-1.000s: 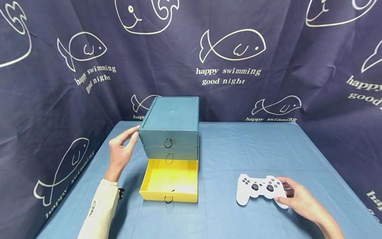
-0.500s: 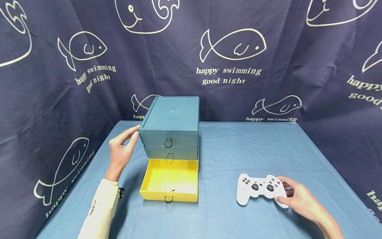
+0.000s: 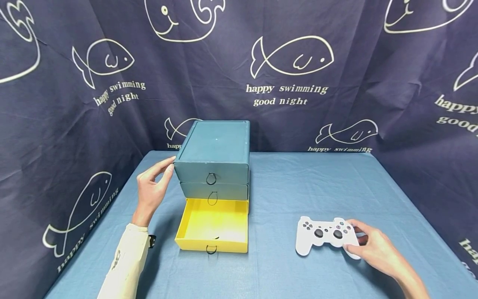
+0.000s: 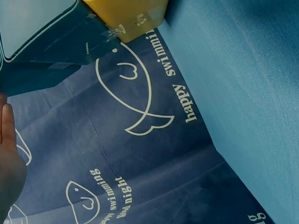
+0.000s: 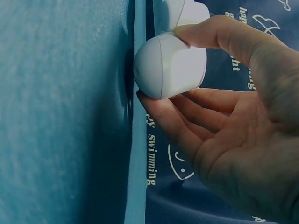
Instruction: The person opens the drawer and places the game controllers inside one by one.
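My left hand (image 3: pixel 152 189) rests its fingertips and thumb against the left side of a blue drawer cabinet (image 3: pixel 213 143), near its top front corner. In the left wrist view, the fingers (image 4: pixel 8 126) lie fairly straight along the cabinet's wall. The cabinet's yellow bottom drawer (image 3: pixel 213 224) is pulled out, and its inside shows nothing stored. To the right, my right hand (image 3: pixel 377 249) pinches the right grip of a white game controller (image 3: pixel 326 234) between thumb and fingers. Seen from the right wrist, the controller's rounded grip end (image 5: pixel 170 65) sits close over the tablecloth.
Two blue drawers above the yellow one are closed, each with a black ring pull (image 3: pixel 210 179). Blue cloth (image 3: pixel 298 182) covers the table. A dark blue curtain (image 3: pixel 287 112) with fish drawings surrounds the back and sides.
The controller in my right hand has shifted very slightly toward the back. My left hand and the cabinet stay as they were.
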{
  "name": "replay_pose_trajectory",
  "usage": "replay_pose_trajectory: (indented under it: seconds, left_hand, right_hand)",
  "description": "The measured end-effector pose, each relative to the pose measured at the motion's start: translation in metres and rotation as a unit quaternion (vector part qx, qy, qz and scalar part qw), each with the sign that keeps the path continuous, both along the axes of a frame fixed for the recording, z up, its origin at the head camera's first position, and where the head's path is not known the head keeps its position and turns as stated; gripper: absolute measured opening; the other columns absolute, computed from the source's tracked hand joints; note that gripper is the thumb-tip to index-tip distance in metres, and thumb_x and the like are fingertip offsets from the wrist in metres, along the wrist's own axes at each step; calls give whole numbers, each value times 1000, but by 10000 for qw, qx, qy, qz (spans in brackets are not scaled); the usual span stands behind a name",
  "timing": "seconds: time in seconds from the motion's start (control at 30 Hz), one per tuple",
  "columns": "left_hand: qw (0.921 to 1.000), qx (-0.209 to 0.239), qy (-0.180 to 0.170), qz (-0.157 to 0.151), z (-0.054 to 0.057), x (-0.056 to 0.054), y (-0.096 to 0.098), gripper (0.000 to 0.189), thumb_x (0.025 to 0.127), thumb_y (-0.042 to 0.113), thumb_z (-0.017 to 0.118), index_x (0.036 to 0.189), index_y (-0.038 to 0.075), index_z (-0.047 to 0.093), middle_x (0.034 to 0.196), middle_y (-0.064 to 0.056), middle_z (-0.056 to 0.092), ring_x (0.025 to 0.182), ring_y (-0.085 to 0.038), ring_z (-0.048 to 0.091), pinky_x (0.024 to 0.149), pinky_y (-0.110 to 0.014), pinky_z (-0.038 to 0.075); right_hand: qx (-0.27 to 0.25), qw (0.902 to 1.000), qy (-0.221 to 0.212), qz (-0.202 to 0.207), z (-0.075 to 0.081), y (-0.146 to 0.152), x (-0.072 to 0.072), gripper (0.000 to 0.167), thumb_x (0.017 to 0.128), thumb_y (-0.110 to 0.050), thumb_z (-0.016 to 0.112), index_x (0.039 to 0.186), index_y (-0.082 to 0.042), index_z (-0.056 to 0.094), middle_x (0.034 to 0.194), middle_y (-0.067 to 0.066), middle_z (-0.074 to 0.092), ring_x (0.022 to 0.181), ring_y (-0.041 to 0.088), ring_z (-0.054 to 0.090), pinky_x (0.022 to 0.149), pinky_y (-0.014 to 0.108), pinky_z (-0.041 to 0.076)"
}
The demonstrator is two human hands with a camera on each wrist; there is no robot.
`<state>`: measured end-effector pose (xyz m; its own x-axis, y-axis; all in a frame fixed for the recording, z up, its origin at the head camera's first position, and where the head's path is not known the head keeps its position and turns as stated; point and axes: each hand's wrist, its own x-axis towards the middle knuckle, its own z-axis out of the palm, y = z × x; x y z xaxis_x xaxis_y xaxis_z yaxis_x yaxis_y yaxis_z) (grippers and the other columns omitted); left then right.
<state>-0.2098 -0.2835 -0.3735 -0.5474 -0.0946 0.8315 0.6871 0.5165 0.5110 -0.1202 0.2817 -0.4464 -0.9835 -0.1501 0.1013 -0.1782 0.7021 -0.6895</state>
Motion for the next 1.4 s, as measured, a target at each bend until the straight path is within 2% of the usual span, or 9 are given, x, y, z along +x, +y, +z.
replay_pose_trajectory:
  seconds: [0.27,0.37,0.6,0.8,1.1,1.33,1.4]
  left_hand:
    - [10000,4,-23,58,1,1,0,32,89,-18,68,118,-7,74,110,-24,74,98,4,67,92,-16,50]
    - [10000,5,-45,52,0,0,-1,32,89,-16,69,119,-6,75,110,-23,74,99,5,67,92,-16,50]
    - [10000,15,-57,-1,1,-1,-1,31,90,-14,70,119,-4,75,112,-20,74,100,5,67,93,-17,50]
    - [10000,51,-33,10,2,0,0,31,89,-16,69,118,-7,75,111,-23,74,98,6,67,92,-16,50]
    - [10000,82,31,-20,2,-1,1,31,88,-18,69,117,-8,74,109,-24,74,96,7,66,93,-17,50]
    - [9999,87,107,-68,22,17,16,28,89,-19,66,115,-12,73,107,-29,72,96,8,65,93,-16,50]
    - [9999,70,113,-88,24,19,18,28,89,-19,66,115,-13,72,107,-30,72,96,8,65,93,-16,50]
  right_hand:
    - [205,9993,249,-184,4,-6,-2,55,79,-13,86,130,-8,64,115,14,70,77,3,66,62,27,49]
    - [249,9992,216,-229,6,-8,-2,55,80,-14,86,129,-8,64,115,14,69,76,4,65,62,26,49]
    - [207,9989,256,-337,6,-11,-4,55,80,-14,87,129,-6,64,112,14,70,75,4,65,59,27,48]
    - [87,9983,435,-377,6,-12,-7,58,79,-13,88,130,-3,63,107,15,72,75,2,65,59,26,48]
    - [110,9974,525,-487,12,-21,-9,56,79,-16,88,130,-8,65,111,16,72,81,6,67,61,26,50]
    - [-47,9969,564,-553,15,-26,-9,54,79,-15,89,128,-12,67,113,16,72,81,3,67,61,25,49]
    - [-143,9967,585,-545,15,-27,-10,54,79,-15,89,128,-13,67,114,16,72,81,2,67,61,25,50]
